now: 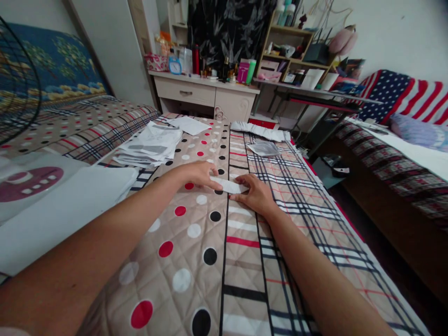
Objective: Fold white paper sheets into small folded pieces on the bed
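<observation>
A narrow strip of folded white paper [229, 185] spans the gap between my two hands, low over the quilted bedspread [194, 230]. My left hand [200, 174] is closed on its left end, with thumb and fingers bent around it. At the other end, my right hand [256, 194] grips the strip between thumb and fingers. My palms hide parts of both ends. Beyond my left hand lies a stack of white papers [149, 144], some with grey print. A single white sheet [191, 125] rests behind that stack.
A clear packet [264, 149] and a long white folded piece [259, 131] lie at the far right of the bed. Large white sheets [70, 210] and a plastic bag [31, 179] are at the left. A dresser [185, 91] stands beyond the bed, a bin [331, 172] to the right.
</observation>
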Motion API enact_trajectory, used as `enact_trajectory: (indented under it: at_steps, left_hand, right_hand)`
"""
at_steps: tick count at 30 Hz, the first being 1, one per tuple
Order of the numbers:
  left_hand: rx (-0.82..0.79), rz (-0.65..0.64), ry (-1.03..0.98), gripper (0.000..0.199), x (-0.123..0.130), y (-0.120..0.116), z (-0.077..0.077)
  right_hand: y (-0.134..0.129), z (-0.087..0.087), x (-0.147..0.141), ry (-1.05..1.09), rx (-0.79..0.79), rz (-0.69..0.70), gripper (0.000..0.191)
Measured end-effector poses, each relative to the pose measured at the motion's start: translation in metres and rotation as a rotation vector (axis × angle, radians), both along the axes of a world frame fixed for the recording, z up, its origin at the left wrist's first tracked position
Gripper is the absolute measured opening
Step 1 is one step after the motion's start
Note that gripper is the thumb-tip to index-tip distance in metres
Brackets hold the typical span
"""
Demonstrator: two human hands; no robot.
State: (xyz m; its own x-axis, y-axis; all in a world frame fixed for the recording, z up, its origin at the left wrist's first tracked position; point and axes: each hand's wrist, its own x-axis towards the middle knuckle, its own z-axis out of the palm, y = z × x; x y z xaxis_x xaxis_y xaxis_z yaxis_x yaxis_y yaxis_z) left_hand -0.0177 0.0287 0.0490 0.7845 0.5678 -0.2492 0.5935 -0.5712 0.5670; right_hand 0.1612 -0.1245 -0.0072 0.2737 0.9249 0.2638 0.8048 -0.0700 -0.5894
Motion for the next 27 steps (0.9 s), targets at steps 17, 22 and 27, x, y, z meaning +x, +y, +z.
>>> enact_trajectory:
  at_steps: [17, 22, 27]
  left_hand:
    - [0.138, 0.195, -0.645, 0.016, 0.055, 0.028, -0.059]
    - [-0.115, 0.262, -0.732, 0.017, 0.049, 0.035, -0.071]
    - [0.051, 0.135, -0.617, 0.021, 0.046, 0.036, -0.07]
  right_hand:
    - [0.075, -0.011, 0.012, 0.82, 0.278, -0.026, 0.026]
    - [0.069, -0.013, 0.013, 0.993, 0.217, -0.054, 0.028]
    - [0.068, -0.008, 0.014, 0.777, 0.189, -0.028, 0.025]
